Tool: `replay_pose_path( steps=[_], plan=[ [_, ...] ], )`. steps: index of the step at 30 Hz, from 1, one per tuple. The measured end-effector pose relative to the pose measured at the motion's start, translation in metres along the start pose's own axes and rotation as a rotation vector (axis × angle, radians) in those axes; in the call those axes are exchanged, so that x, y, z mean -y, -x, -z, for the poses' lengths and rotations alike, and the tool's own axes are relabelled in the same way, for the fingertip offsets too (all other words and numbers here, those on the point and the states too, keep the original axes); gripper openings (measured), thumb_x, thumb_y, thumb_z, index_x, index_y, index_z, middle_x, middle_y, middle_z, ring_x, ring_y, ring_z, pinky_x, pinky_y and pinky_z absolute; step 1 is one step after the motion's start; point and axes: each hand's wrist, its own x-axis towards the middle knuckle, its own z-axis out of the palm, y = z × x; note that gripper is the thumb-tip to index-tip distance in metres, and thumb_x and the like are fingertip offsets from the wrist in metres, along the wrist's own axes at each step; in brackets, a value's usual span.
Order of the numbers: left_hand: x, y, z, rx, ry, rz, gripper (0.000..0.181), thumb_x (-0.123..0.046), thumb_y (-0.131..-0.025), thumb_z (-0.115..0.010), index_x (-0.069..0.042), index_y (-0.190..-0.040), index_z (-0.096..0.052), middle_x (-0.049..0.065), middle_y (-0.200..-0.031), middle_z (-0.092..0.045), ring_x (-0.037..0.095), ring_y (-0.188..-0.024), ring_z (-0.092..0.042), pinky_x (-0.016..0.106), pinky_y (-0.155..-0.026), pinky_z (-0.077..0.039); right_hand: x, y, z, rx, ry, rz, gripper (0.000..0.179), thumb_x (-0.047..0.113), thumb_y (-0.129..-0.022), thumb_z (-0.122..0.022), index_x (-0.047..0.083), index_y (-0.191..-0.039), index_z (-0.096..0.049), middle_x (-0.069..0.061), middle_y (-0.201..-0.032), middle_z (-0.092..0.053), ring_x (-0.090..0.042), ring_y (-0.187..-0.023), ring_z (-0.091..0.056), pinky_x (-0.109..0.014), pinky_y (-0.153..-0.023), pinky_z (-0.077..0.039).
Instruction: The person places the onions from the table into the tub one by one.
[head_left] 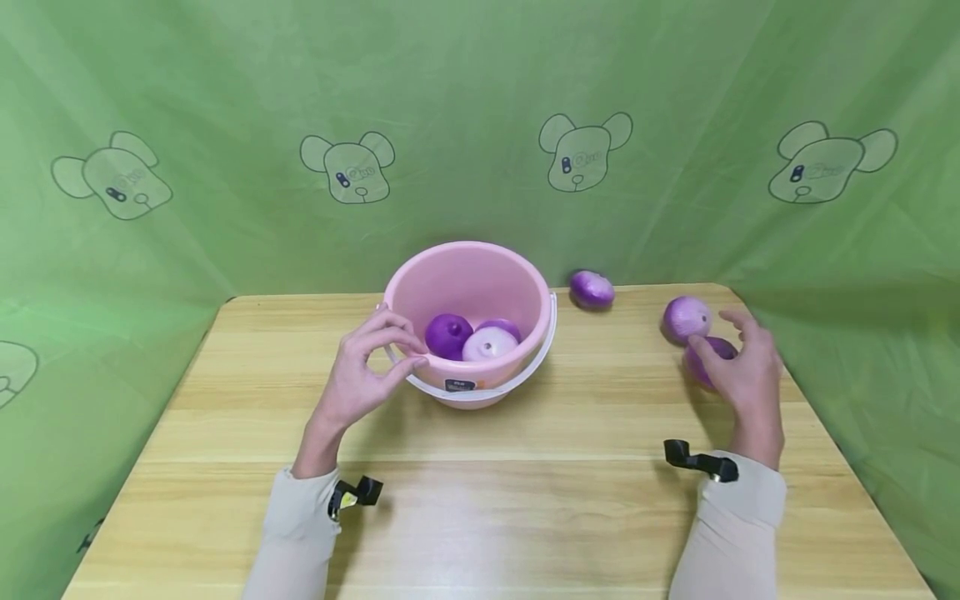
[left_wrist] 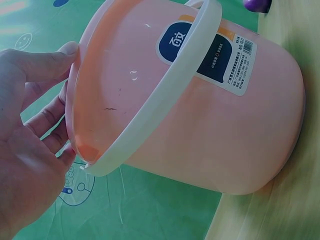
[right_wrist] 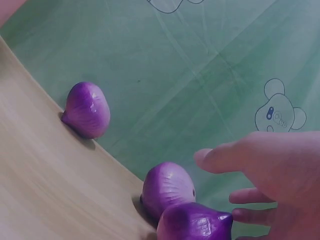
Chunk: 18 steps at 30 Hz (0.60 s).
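A pink bucket (head_left: 472, 375) with a white handle (left_wrist: 150, 115) stands on the table, three purple onions (head_left: 448, 336) inside it. My left hand (head_left: 367, 367) pinches the bucket's rim at its left side, the thumb outside. On the right, my right hand (head_left: 750, 367) hovers over a dark purple onion (right_wrist: 197, 222), thumb and fingers spread apart. Right behind that onion, nearly touching it, lies a paler onion (head_left: 687, 320). Another onion (head_left: 592, 289) rests farther back, between the bucket and this pair.
The wooden table (head_left: 480, 500) ends at a green curtain (head_left: 465, 108) printed with bear heads, which hangs behind it and along both sides. Black camera mounts (head_left: 693, 460) sit on both wrists.
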Motion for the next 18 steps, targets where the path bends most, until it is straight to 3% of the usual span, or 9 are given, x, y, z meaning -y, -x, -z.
replay_pose_path(
  steps=[18],
  plan=[
    [-0.001, 0.000, 0.000, 0.006, -0.001, 0.001, 0.018, 0.001, -0.080, -0.084, -0.008, -0.094, -0.078, 0.004, -0.100, -0.070, 0.021, -0.095, -0.064, 0.051, -0.126, -0.022, -0.013, 0.000, -0.001, 0.080, -0.010, -0.030, 0.079, 0.030, -0.095, -0.074, 0.000, -0.156, -0.034, -0.039, -0.153, -0.031, -0.060, -0.138, -0.031, -0.076, -0.112, -0.027]
  ],
)
